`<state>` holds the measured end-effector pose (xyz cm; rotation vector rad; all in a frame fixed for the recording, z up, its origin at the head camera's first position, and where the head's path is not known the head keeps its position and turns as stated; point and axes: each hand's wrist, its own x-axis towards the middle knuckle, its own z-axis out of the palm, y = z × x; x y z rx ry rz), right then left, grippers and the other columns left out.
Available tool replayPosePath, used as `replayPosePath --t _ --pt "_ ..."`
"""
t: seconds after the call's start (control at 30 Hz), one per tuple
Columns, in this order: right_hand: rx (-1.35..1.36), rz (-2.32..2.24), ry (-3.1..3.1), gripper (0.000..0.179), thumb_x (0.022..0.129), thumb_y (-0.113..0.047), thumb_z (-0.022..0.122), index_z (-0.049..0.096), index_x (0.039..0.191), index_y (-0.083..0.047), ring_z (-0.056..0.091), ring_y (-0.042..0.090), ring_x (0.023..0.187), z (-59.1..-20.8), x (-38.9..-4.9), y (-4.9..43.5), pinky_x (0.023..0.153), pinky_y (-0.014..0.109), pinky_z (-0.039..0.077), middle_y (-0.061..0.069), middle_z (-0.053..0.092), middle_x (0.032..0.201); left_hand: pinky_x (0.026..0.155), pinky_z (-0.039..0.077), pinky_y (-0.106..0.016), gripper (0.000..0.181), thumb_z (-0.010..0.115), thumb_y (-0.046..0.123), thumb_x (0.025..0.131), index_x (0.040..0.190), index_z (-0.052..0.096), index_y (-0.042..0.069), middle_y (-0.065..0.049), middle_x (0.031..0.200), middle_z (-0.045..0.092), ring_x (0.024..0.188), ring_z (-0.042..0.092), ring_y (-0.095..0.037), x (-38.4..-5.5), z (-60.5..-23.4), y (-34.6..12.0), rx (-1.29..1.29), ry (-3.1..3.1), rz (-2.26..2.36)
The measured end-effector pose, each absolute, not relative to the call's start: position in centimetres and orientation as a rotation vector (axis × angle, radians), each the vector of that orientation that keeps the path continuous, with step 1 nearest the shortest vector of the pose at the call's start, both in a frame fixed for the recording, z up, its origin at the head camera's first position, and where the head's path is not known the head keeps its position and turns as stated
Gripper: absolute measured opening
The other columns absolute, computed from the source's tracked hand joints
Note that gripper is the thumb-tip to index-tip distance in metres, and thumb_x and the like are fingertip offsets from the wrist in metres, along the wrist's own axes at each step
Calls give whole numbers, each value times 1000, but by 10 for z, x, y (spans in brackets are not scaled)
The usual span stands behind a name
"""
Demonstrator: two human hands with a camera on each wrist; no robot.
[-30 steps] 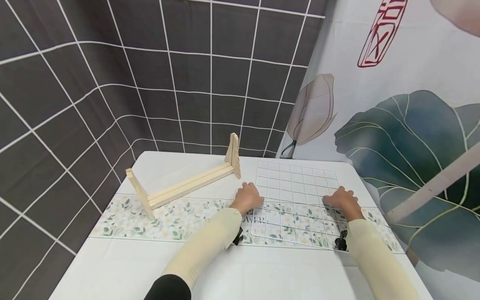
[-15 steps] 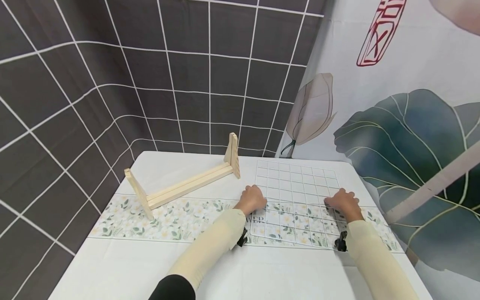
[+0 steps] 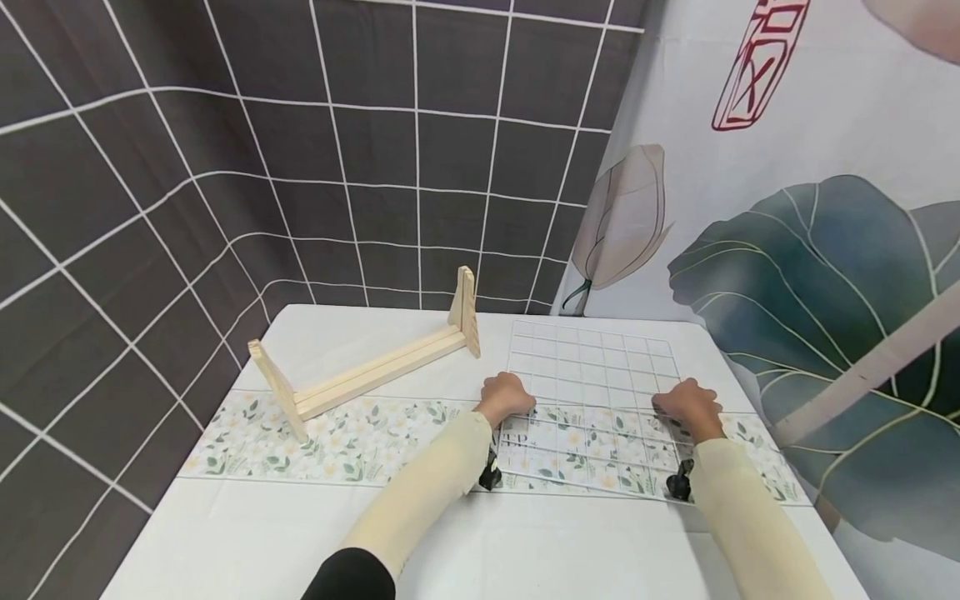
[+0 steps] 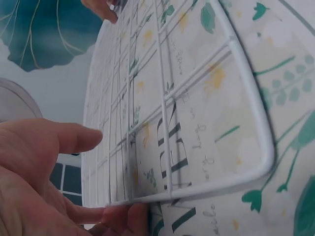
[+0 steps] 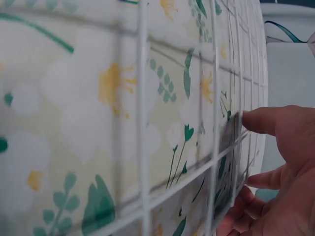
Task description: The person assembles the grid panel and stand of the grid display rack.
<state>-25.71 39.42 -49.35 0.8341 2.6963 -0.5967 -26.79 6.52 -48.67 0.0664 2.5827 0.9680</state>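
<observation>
A white wire grid panel (image 3: 592, 400) lies flat over the table at the right, its near part across a floral strip. At its left edge is my left hand (image 3: 507, 397). In the left wrist view, fingers (image 4: 125, 216) reach beneath the edge wire while the thumb stands over the grid. My right hand (image 3: 688, 407) holds the opposite edge; the right wrist view has its thumb (image 5: 261, 120) against the wires and the other fingers curled under. Wire shadows show on the cloth below the panel. Both hands' fingertips are partly hidden.
Left of the grid stands a pale wooden stand (image 3: 382, 371), a long bar with an upright at each end. A dark tiled-pattern curtain (image 3: 375, 208) rises behind the table (image 3: 525, 542). At the right hangs a white cloth (image 3: 690, 167) printed with leaves.
My left hand has shifted slightly right, onto the grid's left edge. My right hand has stayed nearly in place at the right edge. The wooden stand has not moved.
</observation>
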Motion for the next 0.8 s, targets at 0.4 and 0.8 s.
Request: replayPosePath --t 0.4,0.8 --pt "819 -540 2728 63 92 -32 61 51 126 19 52 44 96 -484 -253 392 83 54 50 35 53 111 83 53 -42 71 85 31 77 125 53 -11 -25 112 52 100 53 -34 -269 -489 74 -8 2690 790" --pt "743 -648 2779 75 94 -35 62 37 140 19 54 51 111 -471 -251 400 92 62 50 40 49 132 76 54 -43 68 84 22 79 126 45 -10 -25 113 50 100 52 -33 -271 -473 73 -47 2728 892"
